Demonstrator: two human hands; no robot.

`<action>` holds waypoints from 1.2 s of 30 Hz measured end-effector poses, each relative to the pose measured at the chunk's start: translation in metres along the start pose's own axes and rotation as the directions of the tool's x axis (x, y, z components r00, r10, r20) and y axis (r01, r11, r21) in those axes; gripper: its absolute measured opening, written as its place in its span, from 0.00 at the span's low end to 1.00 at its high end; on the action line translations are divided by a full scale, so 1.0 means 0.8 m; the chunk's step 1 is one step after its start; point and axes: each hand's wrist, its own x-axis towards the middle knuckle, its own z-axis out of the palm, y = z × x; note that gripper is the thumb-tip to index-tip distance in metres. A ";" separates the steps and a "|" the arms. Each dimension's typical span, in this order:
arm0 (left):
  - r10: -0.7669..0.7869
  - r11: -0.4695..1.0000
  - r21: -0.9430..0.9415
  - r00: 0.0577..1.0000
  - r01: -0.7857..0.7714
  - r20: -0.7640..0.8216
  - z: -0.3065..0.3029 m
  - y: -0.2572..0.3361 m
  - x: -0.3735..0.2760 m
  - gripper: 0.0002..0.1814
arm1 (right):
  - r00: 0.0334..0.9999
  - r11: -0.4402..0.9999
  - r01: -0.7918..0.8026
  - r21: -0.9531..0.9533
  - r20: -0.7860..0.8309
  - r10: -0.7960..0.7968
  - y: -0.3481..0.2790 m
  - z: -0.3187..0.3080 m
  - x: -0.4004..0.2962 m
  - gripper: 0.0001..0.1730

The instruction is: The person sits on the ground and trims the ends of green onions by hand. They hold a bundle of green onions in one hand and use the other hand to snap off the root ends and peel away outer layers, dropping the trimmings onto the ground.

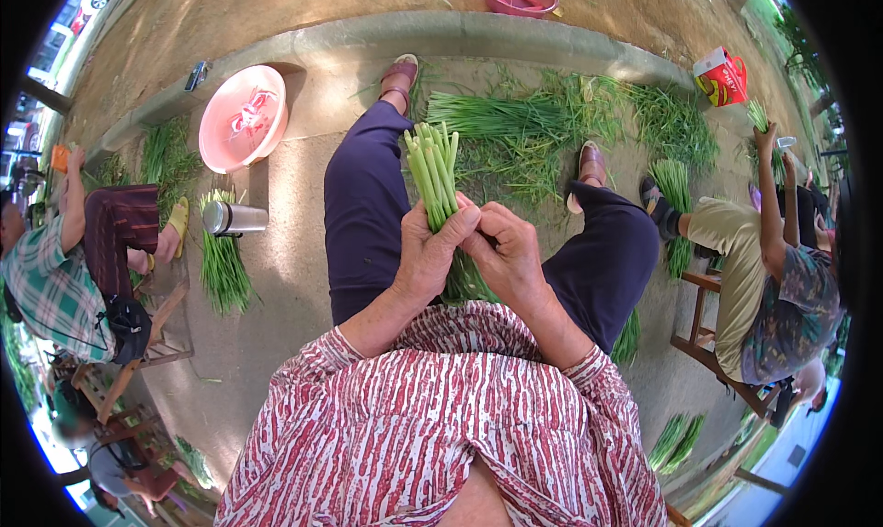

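Note:
My left hand (433,247) is closed around a bunch of green stalks (432,168), held upright with the pale cut ends pointing away from me and the leaves hanging towards my lap. Against its thumb, on the right side of the bunch, my right hand (507,247) has its fingers bent in a pinch. Whether those fingers hold a stalk or a tie is hidden. Beyond the hands, a flat heap of long green stalks (503,115) lies on the pavement between my feet, with loose leaves (528,165) scattered around it.
A pink basin (243,120) with ribbon strips stands left, near a steel flask (236,219) and a stalk bundle (224,265). A concrete kerb (441,37) runs across ahead. Seated people are at both sides; more bundles (672,189) lie right, below a red carton (721,78).

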 end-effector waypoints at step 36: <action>-0.226 0.951 -0.201 0.972 0.233 0.056 -0.032 -0.002 -0.002 0.10 | 0.931 0.951 0.036 -0.307 0.356 0.080 0.024 0.013 -0.015 0.22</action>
